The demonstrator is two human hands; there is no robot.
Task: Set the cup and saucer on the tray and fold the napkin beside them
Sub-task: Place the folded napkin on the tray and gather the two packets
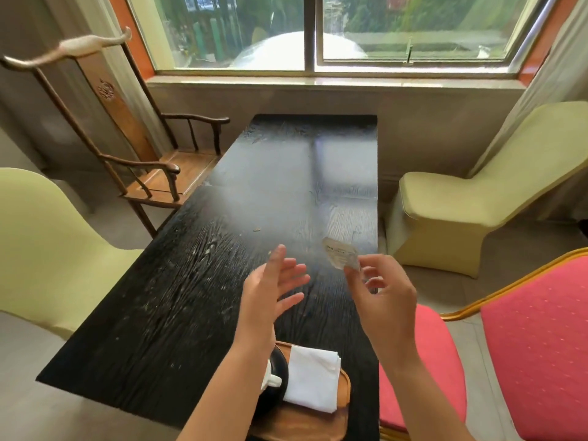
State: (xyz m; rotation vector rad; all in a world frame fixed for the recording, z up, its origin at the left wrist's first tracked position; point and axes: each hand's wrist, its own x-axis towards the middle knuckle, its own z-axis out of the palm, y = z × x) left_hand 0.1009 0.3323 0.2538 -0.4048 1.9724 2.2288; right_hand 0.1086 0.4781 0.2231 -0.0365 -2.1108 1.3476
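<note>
On the black table (178,313), taken as the landmark for all entries, items run from largest to smallest.

Table: dark, heavy-grained wood, running from the window wall toward the viewer. Pale covered chairs stand off its left and right sides, a wooden armchair (152,167) off its far left corner, a red cushioned chair (515,338) off its near right.

Tray (343,389): wooden, oblong, at the table's near edge, partly hidden under the forearms. Risk: it sits close to the edge, and a forearm coming back down could nudge it off.

Napkin (313,377): white, folded to a rough rectangle, lying on the tray's right half, its left edge touching or overlapping the saucer. One corner looks loose; it may spring open if brushed.

Saucer (280,370): dark, on the tray left of the napkin, mostly covered by the left forearm.

Cup (272,378): white, handle showing, on the saucer. Whether it sits centred cannot be told. Judged the likeliest casualty, since the left arm passes directly over it and a dropped wrist could tip it.

Left hand (270,291): raised above the table's middle, fingers spread and straight, holding nothing.

Right hand (381,291): raised beside it, thumb and forefinger pinching a small clear wrapper (340,256). Grip is on one corner only; the wrapper could slip and land on the table or tray.

Crumbs (255,230): small specks on the table beyond the hands.

Task judged essentially complete; the hazards are in withdrawal.
</note>
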